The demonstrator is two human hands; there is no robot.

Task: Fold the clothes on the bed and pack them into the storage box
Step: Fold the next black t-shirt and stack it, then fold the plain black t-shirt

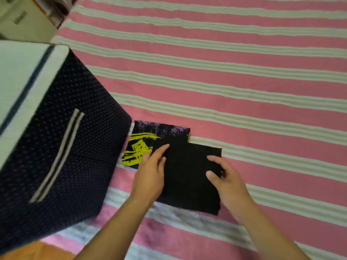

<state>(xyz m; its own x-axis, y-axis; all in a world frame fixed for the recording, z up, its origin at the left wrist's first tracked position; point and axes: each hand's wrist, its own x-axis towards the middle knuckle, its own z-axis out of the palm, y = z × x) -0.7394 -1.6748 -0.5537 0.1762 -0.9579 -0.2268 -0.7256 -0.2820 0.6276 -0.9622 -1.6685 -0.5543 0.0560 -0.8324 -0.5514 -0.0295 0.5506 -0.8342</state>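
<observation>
A home bedroom: pink-and-cream striped sheet spread over a bed [244, 81], a dark dotted fabric storage box [62, 137] standing on its left edge, folded clothes [169, 162] just beside the box.

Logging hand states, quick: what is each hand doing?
Left hand: open, fingers flat on the folded black garment.
Right hand: fingers grip the garment's right edge.
</observation>
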